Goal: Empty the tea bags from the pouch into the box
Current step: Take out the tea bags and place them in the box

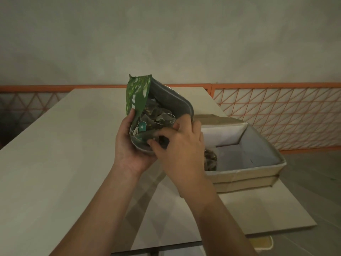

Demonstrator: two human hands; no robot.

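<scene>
A person holds a green pouch [139, 97] above a pale table [55, 163], its mouth open toward the camera. The left hand [129, 146] cups the pouch from below and the left side, fingers curled around it, thumb pressed on the green front. The right hand [180, 145] reaches into the opening, fingertips pinching a tea bag at the lower rim. More tea bags [156, 115] with strings and tags fill the pouch. Just right of the hands sits an open cardboard box [245, 172] lined white, with a few tea bags in the box [210, 159] at its near-left corner. An orange lattice fence [276, 111] stands behind.
</scene>
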